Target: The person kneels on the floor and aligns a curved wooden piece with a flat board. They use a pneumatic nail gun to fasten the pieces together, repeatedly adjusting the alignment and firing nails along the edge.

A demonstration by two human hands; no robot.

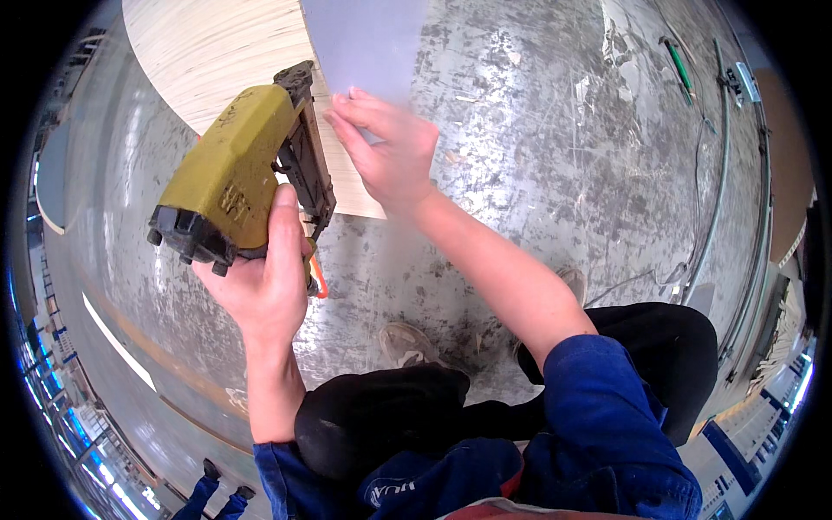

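My left hand [260, 277] is closed around the handle of a yellow and black nail gun [230, 165], thumb along its side. The gun is held over a light wooden board [212, 48] with a curved left edge; its black nose and magazine [308, 156] are beside the board's right part. Close to the right of the gun, my right hand [386, 143] has its thumb and fingers pinched together over the board's edge. What they hold, if anything, cannot be made out. A smooth grey sheet [368, 43] reaches down to these fingers.
Beneath lies a scuffed grey metal surface [520, 156]. A green-handled hammer [679, 69] rests at the far right, near cables and a hose [719, 173]. My shoe [407, 342] and bent knees are close below. Another person's legs [208, 498] show at lower left.
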